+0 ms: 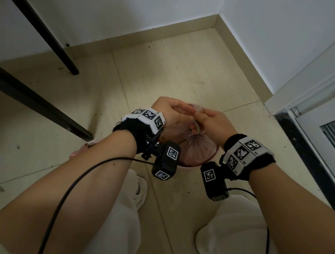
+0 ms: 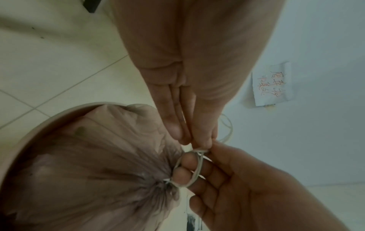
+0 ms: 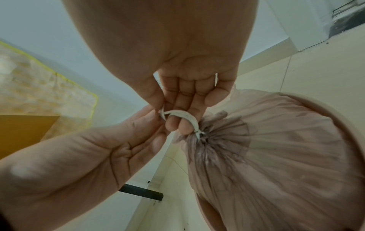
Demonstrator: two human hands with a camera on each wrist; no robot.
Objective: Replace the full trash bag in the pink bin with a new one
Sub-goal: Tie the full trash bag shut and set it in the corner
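In the head view we hold both hands together over the round pink plastic bin [image 1: 212,157], which stands on the beige tiled floor [image 1: 172,62] near the corner of the white walls; our wrists and wrist cameras hide most of the bin and the gathered translucent pink trash bag [image 1: 197,147] inside it. A black metal table leg [image 1: 47,24] stands at left, a white door frame [image 1: 324,63] at right. In the left wrist view our left hand [image 2: 189,93] pinches the thin white drawstring [image 2: 197,168] with thumb and fingertips, while our right hand [image 2: 237,179] has two fingers hooked through its loop; a handwritten paper note [image 2: 272,84] on the wall is too blurred to read. In the right wrist view the drawstring cinches the bag's neck shut, and the bin's far side is cut off.
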